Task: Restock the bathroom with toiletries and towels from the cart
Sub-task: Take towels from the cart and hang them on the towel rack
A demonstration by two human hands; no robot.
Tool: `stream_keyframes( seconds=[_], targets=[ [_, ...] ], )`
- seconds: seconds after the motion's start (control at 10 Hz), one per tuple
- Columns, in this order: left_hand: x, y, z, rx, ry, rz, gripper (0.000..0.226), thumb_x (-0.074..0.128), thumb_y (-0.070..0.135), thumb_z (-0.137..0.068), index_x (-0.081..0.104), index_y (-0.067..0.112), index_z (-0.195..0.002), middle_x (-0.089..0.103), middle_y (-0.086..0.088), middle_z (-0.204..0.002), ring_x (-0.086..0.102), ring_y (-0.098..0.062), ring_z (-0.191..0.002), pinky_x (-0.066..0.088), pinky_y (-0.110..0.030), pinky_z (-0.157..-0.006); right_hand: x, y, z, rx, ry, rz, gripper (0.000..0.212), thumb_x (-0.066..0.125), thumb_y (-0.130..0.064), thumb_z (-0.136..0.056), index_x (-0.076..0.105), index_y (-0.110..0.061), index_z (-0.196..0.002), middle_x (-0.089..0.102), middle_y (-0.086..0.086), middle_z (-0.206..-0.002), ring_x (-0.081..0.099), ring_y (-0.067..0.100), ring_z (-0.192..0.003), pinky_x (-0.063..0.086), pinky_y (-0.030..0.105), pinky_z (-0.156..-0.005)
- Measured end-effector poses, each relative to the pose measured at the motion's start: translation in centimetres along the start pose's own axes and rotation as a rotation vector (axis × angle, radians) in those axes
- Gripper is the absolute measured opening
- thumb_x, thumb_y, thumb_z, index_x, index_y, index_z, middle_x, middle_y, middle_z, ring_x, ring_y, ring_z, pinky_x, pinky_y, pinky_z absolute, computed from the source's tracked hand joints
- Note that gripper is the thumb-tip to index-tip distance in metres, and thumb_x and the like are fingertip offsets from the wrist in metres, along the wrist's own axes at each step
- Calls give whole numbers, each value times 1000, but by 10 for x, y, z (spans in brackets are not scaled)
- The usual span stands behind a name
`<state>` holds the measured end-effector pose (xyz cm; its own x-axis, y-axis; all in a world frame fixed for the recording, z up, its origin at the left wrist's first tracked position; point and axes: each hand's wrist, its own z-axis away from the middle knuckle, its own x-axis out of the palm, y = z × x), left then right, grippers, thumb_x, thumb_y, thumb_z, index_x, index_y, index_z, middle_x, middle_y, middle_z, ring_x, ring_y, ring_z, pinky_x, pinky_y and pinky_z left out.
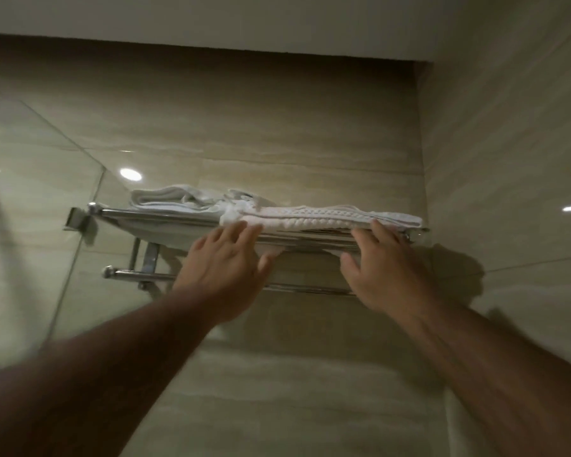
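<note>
View is upward at a tiled wall [277,127]. We note a chrome towel rack [145,212] fixed to it, with a lower bar [139,275] at 6 o'clock from the shelf.

Task item: a folded white ribbed towel [327,216] lies flat on the right part of the rack shelf, its front edge along the front rail. A second folded towel [159,197] sits on the same shelf at 10 o'clock from the first. The two touch near the middle of the shelf.

Hands: both are raised to the rack and well apart, one at each end of the ribbed towel.
- The left hand [225,258] has its fingers straight and spread, the tips touching the towel's left front edge. The thumb points to 3 o'clock below the rail.
- The right hand [383,262] has its fingertips resting on the towel's right front edge at 12 o'clock from the palm. The thumb is splayed toward 9 o'clock under the rail.

Neither hand is clamped on the cloth as far as we can see, though motion blur softens the fingertips.

At 9 o'clock in the view stands a glass shower panel [30,192]. Two bright light reflections show on the tiles.
</note>
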<state>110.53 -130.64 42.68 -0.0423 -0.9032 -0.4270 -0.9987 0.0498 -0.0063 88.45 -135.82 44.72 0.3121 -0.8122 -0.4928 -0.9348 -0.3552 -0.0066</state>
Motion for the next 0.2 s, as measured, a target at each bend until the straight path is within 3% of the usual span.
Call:
stream_keyframes(
  seconds=[0.2],
  targets=[
    [-46,-49,61,-46,-71,78,61,27,57,-101,22,28,-154,29,-1,-160,27,-21,-146,23,-42,-118,-46,-60,41,0,-34,61,59,40,-49,-97,43,-17,-146,35,10,-157,30,27,-144,33,44,-116]
  ],
)
